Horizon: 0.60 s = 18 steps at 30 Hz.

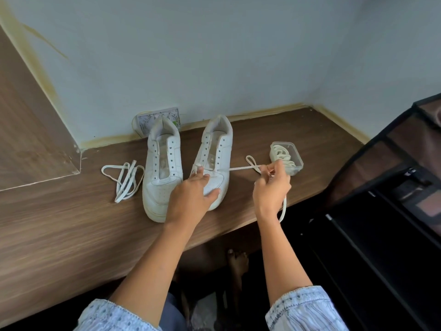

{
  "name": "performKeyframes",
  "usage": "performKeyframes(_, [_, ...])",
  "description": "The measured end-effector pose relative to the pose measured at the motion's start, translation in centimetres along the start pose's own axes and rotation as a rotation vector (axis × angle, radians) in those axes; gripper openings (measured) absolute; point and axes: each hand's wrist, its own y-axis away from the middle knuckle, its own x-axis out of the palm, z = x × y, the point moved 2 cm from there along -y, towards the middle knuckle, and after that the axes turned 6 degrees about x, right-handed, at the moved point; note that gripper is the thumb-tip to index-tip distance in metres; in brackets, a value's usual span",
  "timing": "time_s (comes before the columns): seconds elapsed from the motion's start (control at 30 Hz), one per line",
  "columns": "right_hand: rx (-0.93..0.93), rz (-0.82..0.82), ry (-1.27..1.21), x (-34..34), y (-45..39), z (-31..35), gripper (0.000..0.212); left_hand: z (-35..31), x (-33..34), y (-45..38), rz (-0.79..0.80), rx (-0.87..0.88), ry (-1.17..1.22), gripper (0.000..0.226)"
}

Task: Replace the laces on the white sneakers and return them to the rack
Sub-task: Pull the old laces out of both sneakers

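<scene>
1. Two hands work at the near edge of the counter (71, 223): our left hand (191, 199) lies on the toe of the right-side sneaker (214, 161), fingers straight and spread, thumb along the toe's right side, pinning the shoe rather than gripping it.
2. Our right hand (272, 187) is curled around the new lace (241, 167), pinching it just beside the shoe; one tail dangles over the counter's edge.
3. We judge the lace light, limp and flat, best pinched close to its tip for threading; the shoe is light yet firm, so it slides unless held by toe or sidewall.
4. Just left stands the other sneaker (162, 168), unlaced.
5. Farther left lies a loose lace (124, 180); to the right, a clear tub (290, 156) holds more.
</scene>
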Motion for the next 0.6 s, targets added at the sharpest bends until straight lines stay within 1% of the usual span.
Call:
performKeyframes(0.07, [-0.108, 0.012, 0.086, 0.4, 0.3, 0.3, 0.014, 0.0, -0.1, 0.0, 0.006, -0.011, 0.029, 0.054])
performKeyframes(0.1, [-0.171, 0.043, 0.147, 0.9, 0.5, 0.5, 0.015, 0.0, -0.2, -0.1, 0.007, -0.019, 0.045, 0.054])
performKeyframes(0.17, [-0.298, 0.18, 0.263, 2.3, 1.0, 0.6, 0.029, -0.2, -0.2, -0.2, 0.003, -0.026, 0.054, 0.053])
performKeyframes(0.23, [-0.379, 0.312, 0.339, 3.8, 1.9, 0.6, 0.021, -0.3, -0.2, -0.2, -0.005, -0.032, 0.042, 0.051])
performKeyframes(0.3, [-0.416, 0.339, 0.355, 4.4, 2.5, 0.8, 0.009, -0.4, -0.2, -0.2, -0.018, -0.037, 0.036, 0.05])
performKeyframes(0.33, [-0.418, 0.34, 0.339, 4.5, 2.6, 1.0, 0.005, -0.4, -0.2, -0.2, -0.026, -0.041, 0.04, 0.05])
performKeyframes(0.37, [-0.405, 0.341, 0.311, 4.3, 2.6, 1.1, 0.008, -0.3, -0.2, -0.2, -0.029, -0.047, 0.044, 0.05])
performKeyframes(0.43, [-0.321, 0.312, 0.224, 3.4, 1.9, 1.3, 0.024, -0.2, 0.0, -0.2, -0.032, -0.059, 0.055, 0.052])
performKeyframes(0.5, [-0.203, 0.209, 0.162, 2.0, 0.8, 1.2, 0.036, -0.1, 0.1, -0.3, -0.039, -0.066, 0.072, 0.053])
performKeyframes(0.53, [-0.148, 0.163, 0.139, 1.4, 0.4, 1.0, 0.038, 0.0, 0.2, -0.3, -0.045, -0.063, 0.079, 0.053])
performKeyframes(0.6, [-0.048, 0.095, 0.075, 0.3, -0.2, 0.6, 0.034, -0.1, 0.2, -0.3, -0.055, -0.055, 0.076, 0.053])
